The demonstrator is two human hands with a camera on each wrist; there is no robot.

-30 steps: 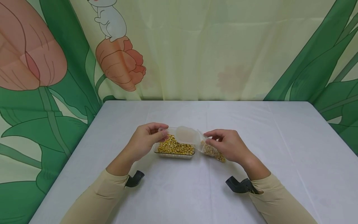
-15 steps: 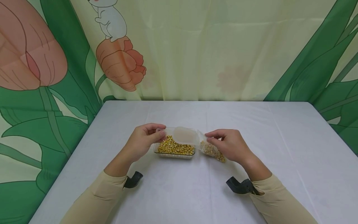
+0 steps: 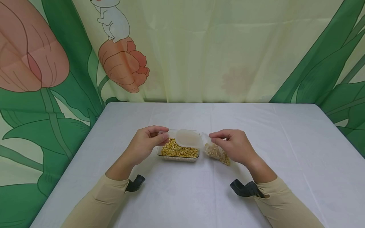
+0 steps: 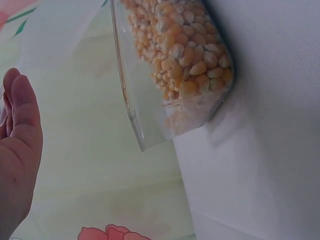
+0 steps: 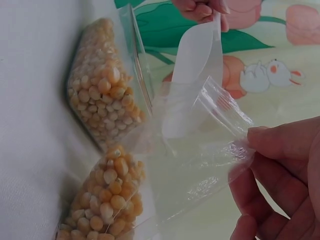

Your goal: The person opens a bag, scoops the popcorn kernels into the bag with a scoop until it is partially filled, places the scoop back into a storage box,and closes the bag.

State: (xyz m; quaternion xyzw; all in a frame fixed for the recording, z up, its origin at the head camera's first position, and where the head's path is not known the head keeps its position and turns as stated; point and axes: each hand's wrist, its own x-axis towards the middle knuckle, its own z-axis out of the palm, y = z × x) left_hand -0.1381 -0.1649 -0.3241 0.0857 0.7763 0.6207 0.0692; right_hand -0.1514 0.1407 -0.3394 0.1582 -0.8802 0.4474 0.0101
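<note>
- Transp. bag (image 5: 202, 187): its lower part, w/ yellow corn kernels (image 5: 107, 197) inside, is resting on the white cloth (image 3: 182, 199), just R of the transp. container; its upper film is extending up to my R fingers.
- R hand (image 3: 235, 144): I am pinching the bag's upper edge btwn thumb & fingertips.
- White scoop (image 3: 188, 138): its translucent, broad blade is hanging above the container's far R part, facing the bag's upper film; in R wrist view the film is overlapping the blade, & I can't tell whether the tip is sitting inside the bag.
- L hand (image 3: 146, 142): I am gripping the scoop's handle btwn thumb & fingers, above the container's L end.
- Container (image 3: 179, 159): rectang., dark-rimmed in head view, it is standing upright on the cloth & holding a heap of corn (image 3: 179, 149); whether the bag is touching its wall, I can't tell.
- Forearms: I am wearing beige sleeves (image 3: 97, 199), & a curved blk piece (image 3: 135, 183) is projecting inward at each cuff.
- Bkgd: a pale-yellow curtain (image 3: 211, 47) is hanging behind the table, showing printed pink flowers, green leaves & a white animal.
</note>
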